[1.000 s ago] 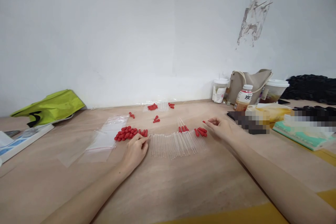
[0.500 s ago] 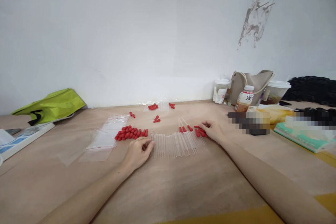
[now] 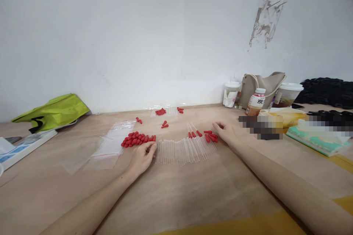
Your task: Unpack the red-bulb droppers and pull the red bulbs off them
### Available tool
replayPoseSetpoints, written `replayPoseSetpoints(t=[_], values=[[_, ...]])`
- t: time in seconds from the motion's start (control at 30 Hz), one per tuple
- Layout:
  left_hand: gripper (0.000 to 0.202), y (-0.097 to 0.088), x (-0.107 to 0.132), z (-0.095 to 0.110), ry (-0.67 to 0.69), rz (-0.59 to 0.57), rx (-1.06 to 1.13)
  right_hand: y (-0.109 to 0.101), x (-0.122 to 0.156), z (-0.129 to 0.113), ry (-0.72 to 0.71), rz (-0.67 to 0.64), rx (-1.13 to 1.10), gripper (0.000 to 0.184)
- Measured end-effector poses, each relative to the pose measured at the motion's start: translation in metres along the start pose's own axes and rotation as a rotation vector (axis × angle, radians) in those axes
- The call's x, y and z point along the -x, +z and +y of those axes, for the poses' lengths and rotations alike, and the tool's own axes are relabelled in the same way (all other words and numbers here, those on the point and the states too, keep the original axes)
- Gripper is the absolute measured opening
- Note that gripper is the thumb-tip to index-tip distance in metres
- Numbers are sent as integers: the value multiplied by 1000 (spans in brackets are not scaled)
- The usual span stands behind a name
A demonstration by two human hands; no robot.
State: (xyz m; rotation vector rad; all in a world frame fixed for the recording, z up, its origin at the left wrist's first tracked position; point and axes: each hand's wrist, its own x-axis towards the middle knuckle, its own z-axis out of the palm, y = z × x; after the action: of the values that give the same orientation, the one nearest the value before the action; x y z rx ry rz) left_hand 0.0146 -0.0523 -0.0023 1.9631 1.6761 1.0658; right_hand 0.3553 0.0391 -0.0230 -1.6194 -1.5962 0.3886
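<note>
A row of clear slim dropper tubes (image 3: 179, 152) lies side by side on the table. My left hand (image 3: 143, 157) is at its left end, thumb and forefinger curled together; anything between them is too small to make out. Behind that hand sits a cluster of red rubber bulbs (image 3: 135, 139). At the row's right end, my right hand (image 3: 223, 132) rests beside a few loose red bulbs (image 3: 212, 137), fingers apart and nothing visible in them. Several tubes near there carry a red bulb (image 3: 193, 134) on the end, their thin tips pointing away from me.
Clear plastic bags (image 3: 110, 147) lie left of the bulbs. More red bulbs (image 3: 160, 111) are near the wall. A green bag (image 3: 59, 108) and a power strip (image 3: 30, 148) lie at left. A drink bottle (image 3: 256, 102), cups, a grey bag (image 3: 248, 88) and a tissue pack (image 3: 311, 139) stand at right.
My left hand has shifted slightly left, and the left end of the tube row now reaches further left. My right hand has drawn back from the loose red bulbs, leaving them lying there.
</note>
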Motion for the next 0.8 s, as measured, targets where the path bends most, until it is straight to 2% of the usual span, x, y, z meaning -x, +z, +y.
replayPoseSetpoints(t=[0.17,0.3,0.4,0.5,0.63,0.7,0.8], values=[[34,-1,-1,-1,-34,13,44,-9,-13,-41,23,-94,227,27],[33,-1,0,0,-19,-1,51,3,-22,-79,79,-267,410,14],[32,-1,0,0,-17,13,45,18,-27,-92,160,-407,510,9],[31,1,0,-2,7,45,32,27,-31,-95,203,-468,570,10],[29,2,1,-3,140,127,-33,23,-30,-102,157,-438,575,7],[27,2,2,-3,206,164,-85,14,-21,-107,64,-358,536,8],[25,1,3,-2,250,180,-122,1,8,-110,-139,-220,439,20]])
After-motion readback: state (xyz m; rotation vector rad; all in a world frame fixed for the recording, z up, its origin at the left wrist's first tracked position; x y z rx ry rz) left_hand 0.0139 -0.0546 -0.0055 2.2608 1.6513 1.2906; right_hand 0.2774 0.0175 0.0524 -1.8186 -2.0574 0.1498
